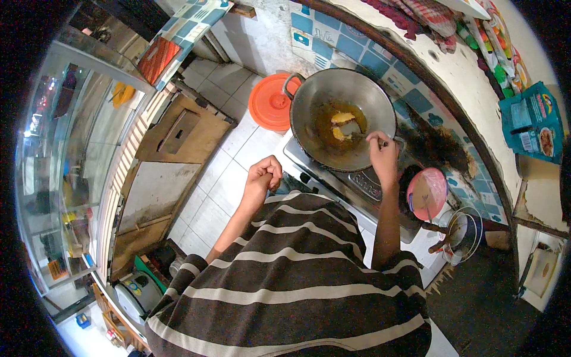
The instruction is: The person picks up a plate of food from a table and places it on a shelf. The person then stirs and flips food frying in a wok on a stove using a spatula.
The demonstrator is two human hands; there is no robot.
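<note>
A large metal wok [312,98] sits on the stove [303,156], with a shallow pool of brown oil at its bottom. Two golden fried pieces [342,118] lie in the oil, on either side of a spatula's grey blade [351,128]. My right hand [382,156], at the wok's near right rim, is closed round the spatula's handle. My left hand [263,174] is curled into a loose fist in front of my body, left of the stove and apart from the wok. Nothing shows in its fingers.
An orange-lidded bucket [270,102] stands left of the wok. Right of the stove are a pink bowl [427,193] of pale batter and a clear container [461,238]. A teal packet [532,122] hangs on the right wall. A glass cabinet [65,172] is at far left.
</note>
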